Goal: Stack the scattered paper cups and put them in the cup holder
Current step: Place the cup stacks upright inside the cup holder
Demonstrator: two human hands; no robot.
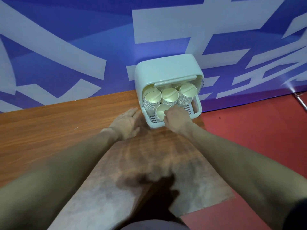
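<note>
Paper cups (pixel 163 111) sit in the cup holder (pixel 167 70); your right hand (pixel 177 120) grips the front stack to seat it, left hand (pixel 127 122) flat on the table (pixel 49 130), steadying.

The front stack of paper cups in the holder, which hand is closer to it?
Right. The right hand grips the front stack of paper cups at its rim, inside the cup holder. The left hand lies flat on the table, left of the holder.
</note>
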